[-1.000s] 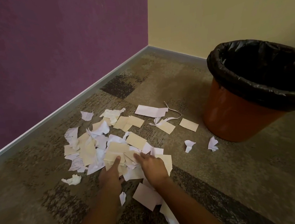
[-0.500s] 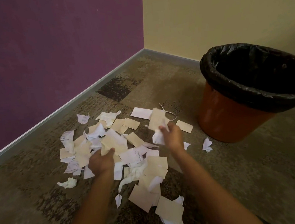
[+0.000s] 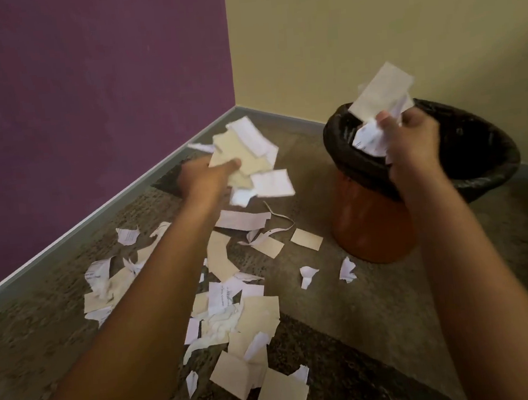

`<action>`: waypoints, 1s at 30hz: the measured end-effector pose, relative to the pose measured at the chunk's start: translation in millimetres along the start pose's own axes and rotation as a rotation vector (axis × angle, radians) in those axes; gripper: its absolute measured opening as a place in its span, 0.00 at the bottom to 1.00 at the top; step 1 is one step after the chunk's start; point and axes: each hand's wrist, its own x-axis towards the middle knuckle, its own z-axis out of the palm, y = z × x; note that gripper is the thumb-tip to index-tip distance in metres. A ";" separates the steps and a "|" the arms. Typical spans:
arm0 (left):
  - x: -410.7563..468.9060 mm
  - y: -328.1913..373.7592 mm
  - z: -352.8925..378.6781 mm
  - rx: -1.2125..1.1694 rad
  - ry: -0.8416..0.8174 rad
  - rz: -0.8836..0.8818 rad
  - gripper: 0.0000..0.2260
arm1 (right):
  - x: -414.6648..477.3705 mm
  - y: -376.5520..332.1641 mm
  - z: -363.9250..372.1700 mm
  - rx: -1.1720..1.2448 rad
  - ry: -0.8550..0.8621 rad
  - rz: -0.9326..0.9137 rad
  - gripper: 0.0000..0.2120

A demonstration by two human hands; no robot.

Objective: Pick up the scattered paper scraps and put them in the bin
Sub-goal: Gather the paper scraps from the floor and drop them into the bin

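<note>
My left hand (image 3: 204, 176) is raised above the floor, closed on a bunch of white and beige paper scraps (image 3: 249, 151), to the left of the bin. My right hand (image 3: 410, 139) is over the bin's open mouth and grips a second bunch of scraps (image 3: 378, 100). The bin (image 3: 370, 225) is orange with a black liner (image 3: 482, 161) folded over its rim. Several scraps (image 3: 254, 318) still lie scattered on the carpet under and between my forearms; two small white ones (image 3: 347, 269) rest near the bin's base.
The bin stands near a room corner where a purple wall (image 3: 88, 103) meets a yellow wall (image 3: 368, 24), with a grey skirting board (image 3: 98, 214) along both. The floor is mottled brown carpet (image 3: 395, 332).
Both hands rose from the pile, each with a handful of scraps. The right hand went right to above the bin; the left went up and forward. The view tilted up.
</note>
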 end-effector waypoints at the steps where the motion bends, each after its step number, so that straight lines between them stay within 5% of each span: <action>1: 3.2 11.3 14.2 -0.032 -0.049 0.018 0.16 | 9.5 -6.0 -8.6 -0.004 0.028 -0.014 0.09; 10: -5.1 71.1 144.8 -0.022 -0.331 0.013 0.14 | 67.1 -36.9 -64.4 -0.172 0.202 -0.066 0.17; 16: -12.6 60.9 193.0 0.024 -0.434 -0.118 0.19 | 82.9 -29.7 -73.0 -0.337 0.155 -0.025 0.09; 21: -19.7 58.4 210.9 0.134 -0.474 -0.170 0.28 | 89.8 -12.9 -70.5 -0.545 0.090 0.043 0.12; 26: -26.4 55.3 208.2 0.165 -0.599 -0.266 0.10 | 95.0 9.1 -58.5 -0.807 0.005 0.111 0.14; 30: -24.5 53.2 206.9 0.107 -0.551 -0.238 0.26 | 89.3 20.1 -49.3 -0.969 -0.055 0.129 0.14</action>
